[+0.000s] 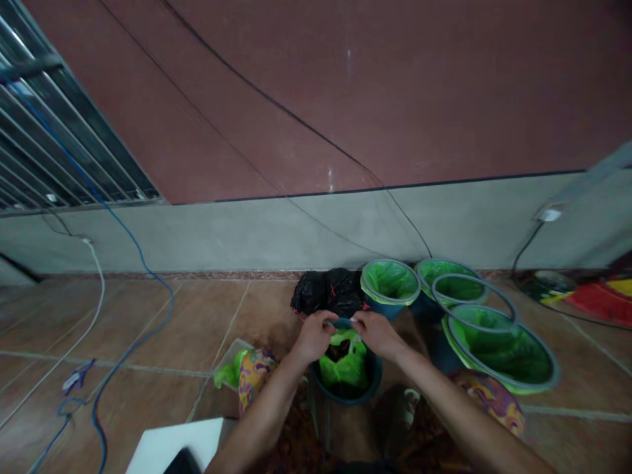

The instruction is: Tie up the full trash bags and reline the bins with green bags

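Between my knees stands a dark blue bin (376, 385) with a bright green bin bag (343, 372) partly inside it; a dark opening shows in the bag. At the bin's far rim, my left hand (316, 336) has its fingers pinched together on what looks like the bag's upper edge. My right hand (378, 332) pinches the same edge a little to the right. The exact grip is small and partly hidden by the fingers.
Two black tied bags (310, 291) lie by the wall. Right of them stand three bins lined in green (390, 280), with a loose grey ring (511, 306) across them. A white container (239, 345) holds green plastic at left. A blue cable (141, 253) crosses the floor near a white box (170, 441).
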Motion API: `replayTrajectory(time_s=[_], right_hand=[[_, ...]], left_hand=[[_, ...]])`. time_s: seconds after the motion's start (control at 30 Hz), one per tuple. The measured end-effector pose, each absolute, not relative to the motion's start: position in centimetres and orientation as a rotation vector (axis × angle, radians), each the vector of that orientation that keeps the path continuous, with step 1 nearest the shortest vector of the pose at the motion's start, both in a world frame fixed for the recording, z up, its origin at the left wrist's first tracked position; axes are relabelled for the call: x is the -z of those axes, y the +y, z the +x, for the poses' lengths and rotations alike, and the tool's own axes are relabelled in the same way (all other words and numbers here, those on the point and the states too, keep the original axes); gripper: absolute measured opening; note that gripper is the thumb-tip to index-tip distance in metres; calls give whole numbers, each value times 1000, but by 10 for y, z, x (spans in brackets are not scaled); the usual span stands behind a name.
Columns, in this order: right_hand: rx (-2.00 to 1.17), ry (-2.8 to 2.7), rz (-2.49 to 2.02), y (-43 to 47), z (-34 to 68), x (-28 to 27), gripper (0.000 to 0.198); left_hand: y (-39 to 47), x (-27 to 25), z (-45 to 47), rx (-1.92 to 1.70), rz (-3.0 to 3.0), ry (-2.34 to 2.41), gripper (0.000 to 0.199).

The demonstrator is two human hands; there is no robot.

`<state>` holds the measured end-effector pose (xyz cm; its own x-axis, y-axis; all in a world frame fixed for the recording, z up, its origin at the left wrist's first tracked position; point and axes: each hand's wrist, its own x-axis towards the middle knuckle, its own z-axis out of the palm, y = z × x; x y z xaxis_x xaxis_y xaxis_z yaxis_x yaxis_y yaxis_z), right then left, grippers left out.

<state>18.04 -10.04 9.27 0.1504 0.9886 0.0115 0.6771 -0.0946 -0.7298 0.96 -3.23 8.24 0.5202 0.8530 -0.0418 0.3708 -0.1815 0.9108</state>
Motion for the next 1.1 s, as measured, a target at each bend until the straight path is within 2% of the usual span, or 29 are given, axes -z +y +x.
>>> replayTrajectory(time_s=[0.1, 0.23, 0.37, 0.57, 0.63, 0.73, 0.77, 0.93, 1.1], right_hand=[[-725, -1560, -1679, -96, 177, -96, 24], [-756, -1446, -1738, -91, 175, -90, 16], [-877, -1288, -1613, -88, 173, -86, 36], [-932, -1399, -1625, -87, 164, -84, 51], [-1008, -1413, -1579, -84, 157, -76, 38], [-1077, -1413, -1504, -79, 149, -60, 4], [-1078, -1413, -1512, -77, 148, -56, 7], [-935, -1487, -1711, -77, 158, -58, 27], [-901, -1510, -1677, -80, 165, -75, 30]], left_hand=[[-30, -85, 14, -665, 1771, 983, 36], [-26, -86, 16, -634, 1831, 963, 32], [-23, -90, 16, -698, 1741, 963, 33], [-27, -103, 22, -701, 1869, 856, 36], [-30, -109, 26, -685, 1915, 861, 41], [-33, -116, 29, -617, 1994, 847, 51], [-33, -116, 28, -611, 2026, 850, 54], [-21, -88, 9, -770, 2084, 1116, 58], [-30, -36, 2, -481, 2082, 864, 42]])
